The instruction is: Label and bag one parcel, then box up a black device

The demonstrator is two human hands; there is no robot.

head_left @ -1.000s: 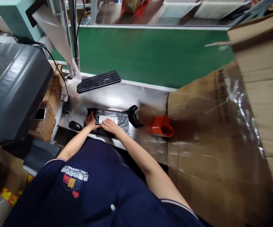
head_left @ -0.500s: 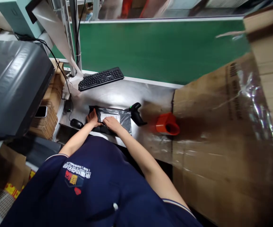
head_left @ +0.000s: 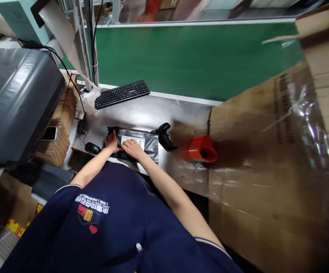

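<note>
A dark grey plastic mailing bag (head_left: 153,146) lies flat on the metal bench in front of me, with a white label (head_left: 140,141) on its upper face. My left hand (head_left: 112,142) is closed on the bag's left end, its thumb side along the folded edge. On top of the bag, my right hand (head_left: 133,149) lies with fingers stretched out, touching the lower left part of the label and covering some of it. Just beyond the bag's right end rests a black handheld barcode scanner (head_left: 165,137).
Behind the bag sits a black keyboard (head_left: 123,93), with a mouse (head_left: 92,148) at left. An orange tape dispenser (head_left: 202,148) stands right of the scanner, beside large plastic-wrapped cardboard (head_left: 252,182). Stacked flat cartons (head_left: 54,148) and a grey plastic-covered bulk (head_left: 19,102) crowd the left.
My right hand has shifted slightly left across the bag, its fingers now flatter and more stretched, showing more of the label. My left hand stays at the bag's left end.
</note>
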